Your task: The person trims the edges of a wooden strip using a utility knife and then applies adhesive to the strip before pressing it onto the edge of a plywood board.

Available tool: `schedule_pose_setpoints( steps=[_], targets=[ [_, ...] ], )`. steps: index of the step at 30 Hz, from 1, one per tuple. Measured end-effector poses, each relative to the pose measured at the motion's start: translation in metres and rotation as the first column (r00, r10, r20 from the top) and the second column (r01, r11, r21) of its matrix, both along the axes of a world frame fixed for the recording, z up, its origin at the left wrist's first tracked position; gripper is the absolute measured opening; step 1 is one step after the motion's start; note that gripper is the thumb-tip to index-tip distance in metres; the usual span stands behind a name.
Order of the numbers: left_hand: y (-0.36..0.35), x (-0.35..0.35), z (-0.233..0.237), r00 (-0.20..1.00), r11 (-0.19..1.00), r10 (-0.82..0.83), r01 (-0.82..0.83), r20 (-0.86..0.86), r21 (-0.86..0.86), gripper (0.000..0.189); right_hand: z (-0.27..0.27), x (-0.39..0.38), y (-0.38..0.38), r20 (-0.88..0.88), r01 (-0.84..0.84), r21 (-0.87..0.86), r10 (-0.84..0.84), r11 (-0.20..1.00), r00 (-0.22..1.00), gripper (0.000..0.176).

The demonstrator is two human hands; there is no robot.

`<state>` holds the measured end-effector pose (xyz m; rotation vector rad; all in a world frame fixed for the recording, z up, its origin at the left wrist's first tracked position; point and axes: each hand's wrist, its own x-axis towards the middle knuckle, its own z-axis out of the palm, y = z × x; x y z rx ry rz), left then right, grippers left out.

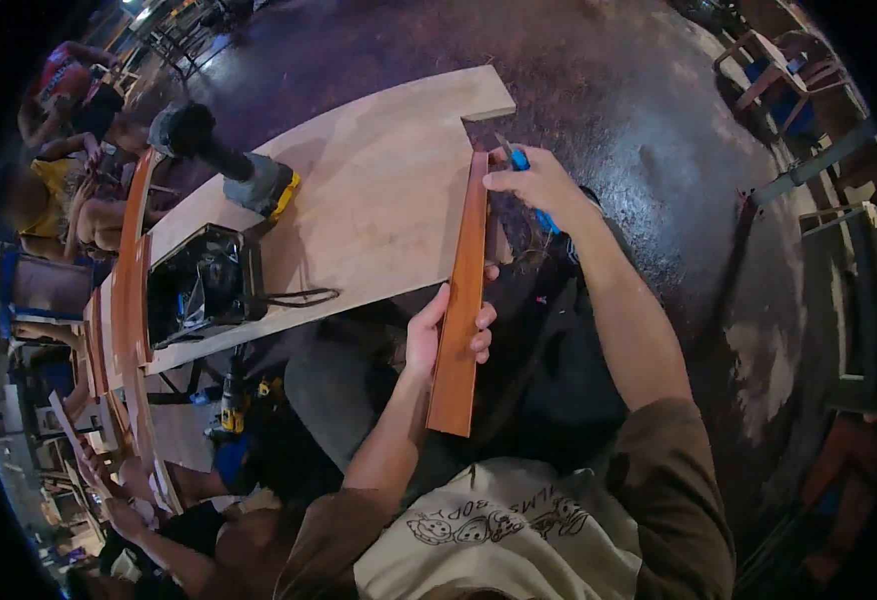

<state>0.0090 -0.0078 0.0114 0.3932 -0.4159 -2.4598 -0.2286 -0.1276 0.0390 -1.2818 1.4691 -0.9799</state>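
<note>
My left hand (441,333) grips a long reddish-brown wooden strip (464,300) near its lower half, holding it upright along the edge of a pale plywood panel (379,200). At the strip's top end my right hand (534,180) holds a blue-handled cutter (525,170), its blade against the wood.
A cordless drill with a yellow base (229,160) lies on the panel. A black tool bag (199,285) sits beside it. More reddish strips (134,260) lie at the panel's left edge. Other people sit at the left and lower left. Wooden chairs (779,70) stand at the upper right.
</note>
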Motion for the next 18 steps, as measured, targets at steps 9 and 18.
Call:
schedule_pose_setpoints(
  steps=[9,18],
  targets=[
    [0.009,-0.003,0.003,0.985,0.997,0.054,-0.043,0.165,-0.068,0.056,0.003,0.007,0.008,0.294,0.065,-0.027,-0.054,0.998,0.954,0.044],
    [0.018,-0.003,-0.013,0.985,0.997,-0.044,0.055,0.165,-0.062,0.042,0.012,-0.009,0.027,0.629,-0.053,0.022,0.028,0.998,0.777,0.042]
  ],
)
